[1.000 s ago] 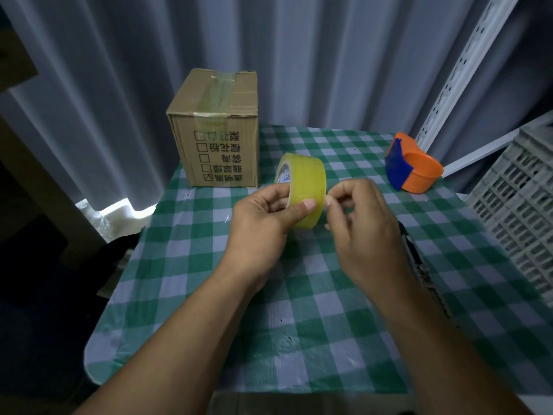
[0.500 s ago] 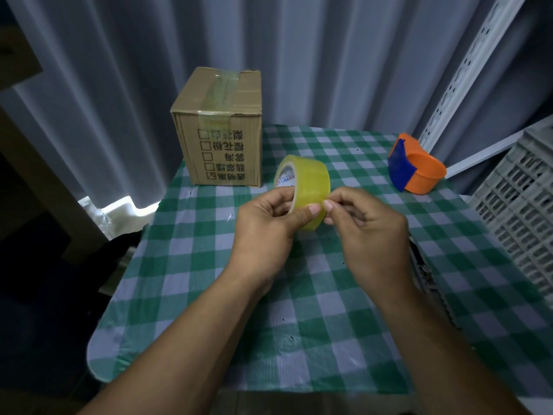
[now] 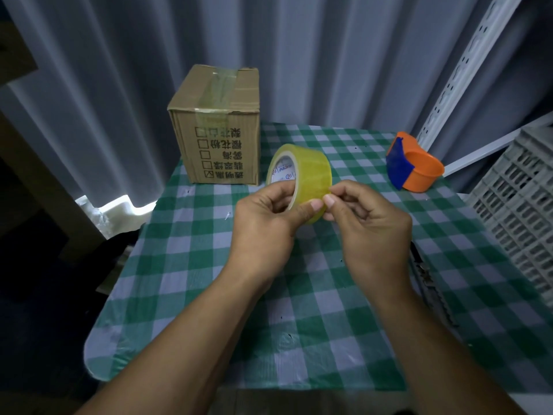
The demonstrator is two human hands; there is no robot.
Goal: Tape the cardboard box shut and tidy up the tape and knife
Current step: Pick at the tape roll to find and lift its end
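Note:
A cardboard box (image 3: 221, 145) stands at the table's far left corner, with a strip of tape over its closed top flaps. My left hand (image 3: 263, 226) holds a roll of yellowish clear tape (image 3: 311, 172) upright above the middle of the table. My right hand (image 3: 368, 226) pinches at the roll's outer surface with thumb and forefinger, touching the left thumb. A dark knife (image 3: 425, 271) lies on the cloth to the right, mostly hidden behind my right forearm.
An orange and blue tape dispenser (image 3: 414, 167) sits at the far right of the green checked tablecloth (image 3: 194, 265). A white plastic crate (image 3: 520, 211) stands at the right edge. Grey curtains hang behind. The floor drops away dark on the left.
My right hand has moved in from slightly apart and now pinches the tape roll's surface. The roll has tilted a little in my left hand.

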